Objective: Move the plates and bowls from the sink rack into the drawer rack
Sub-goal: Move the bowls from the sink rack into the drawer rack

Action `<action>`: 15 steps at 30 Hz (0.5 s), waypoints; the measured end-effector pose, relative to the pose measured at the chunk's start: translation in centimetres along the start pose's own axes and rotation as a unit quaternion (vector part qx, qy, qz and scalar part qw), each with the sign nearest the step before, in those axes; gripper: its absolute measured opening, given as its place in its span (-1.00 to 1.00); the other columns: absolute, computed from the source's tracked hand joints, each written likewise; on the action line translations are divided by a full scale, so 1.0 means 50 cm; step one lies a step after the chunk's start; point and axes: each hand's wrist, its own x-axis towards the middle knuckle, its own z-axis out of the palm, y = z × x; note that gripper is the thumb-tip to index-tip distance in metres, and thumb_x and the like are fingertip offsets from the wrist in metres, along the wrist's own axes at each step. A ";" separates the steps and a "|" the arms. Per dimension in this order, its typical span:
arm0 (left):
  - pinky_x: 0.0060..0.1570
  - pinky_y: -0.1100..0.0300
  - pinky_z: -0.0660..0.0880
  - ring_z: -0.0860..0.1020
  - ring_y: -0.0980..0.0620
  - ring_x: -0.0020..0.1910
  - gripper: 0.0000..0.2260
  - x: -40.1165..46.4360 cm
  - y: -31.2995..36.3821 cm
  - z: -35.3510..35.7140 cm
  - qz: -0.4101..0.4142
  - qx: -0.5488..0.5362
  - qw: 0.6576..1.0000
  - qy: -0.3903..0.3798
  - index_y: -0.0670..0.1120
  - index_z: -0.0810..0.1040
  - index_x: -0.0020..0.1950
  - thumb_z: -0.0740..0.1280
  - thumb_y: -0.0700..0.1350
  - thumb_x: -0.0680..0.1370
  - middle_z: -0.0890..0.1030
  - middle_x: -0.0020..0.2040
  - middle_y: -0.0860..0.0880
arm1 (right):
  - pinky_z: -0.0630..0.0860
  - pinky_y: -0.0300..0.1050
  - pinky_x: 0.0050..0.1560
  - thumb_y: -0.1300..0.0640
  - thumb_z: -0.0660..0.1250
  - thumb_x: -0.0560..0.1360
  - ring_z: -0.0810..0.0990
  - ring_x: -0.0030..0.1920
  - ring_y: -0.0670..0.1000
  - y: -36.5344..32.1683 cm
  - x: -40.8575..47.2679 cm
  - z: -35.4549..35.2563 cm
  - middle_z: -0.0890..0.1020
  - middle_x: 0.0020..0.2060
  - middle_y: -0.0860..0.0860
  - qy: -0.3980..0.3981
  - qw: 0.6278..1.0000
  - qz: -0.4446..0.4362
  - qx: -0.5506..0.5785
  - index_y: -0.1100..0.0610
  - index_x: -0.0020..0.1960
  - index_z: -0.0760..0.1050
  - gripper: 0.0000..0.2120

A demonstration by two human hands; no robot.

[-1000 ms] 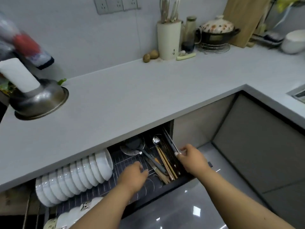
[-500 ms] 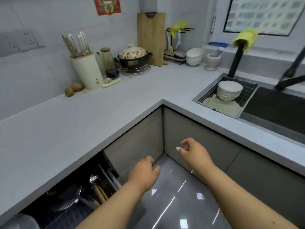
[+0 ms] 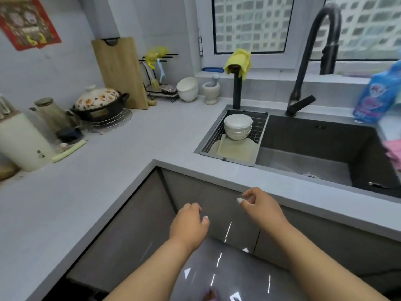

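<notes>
now both our hands, left point(image 3: 189, 224) and right point(image 3: 262, 208), hang empty, fingers loosely curled. bowls point(image 3: 238, 126) stacked in sink rack point(image 3: 259, 132): glazed, likely slippery, breakable; we'd cup the lowest bowl.

No text is reading legibly. Markings on the red poster point(image 3: 29, 22), white canister point(image 3: 23, 142) and sink wall point(image 3: 320, 127) are appearing blurred.
</notes>
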 end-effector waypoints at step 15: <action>0.51 0.00 -0.19 -0.14 -0.06 0.55 -0.41 0.448 0.007 -0.003 0.092 0.087 0.990 -0.069 -0.11 -0.04 0.57 0.00 0.14 0.62 -0.08 0.58 -0.12 | 0.37 -0.21 -0.30 -0.04 0.28 0.52 0.50 -0.21 -0.11 -0.059 0.307 -0.018 0.54 -0.22 -0.13 0.074 0.992 0.099 -0.005 0.03 0.02 0.50 -0.83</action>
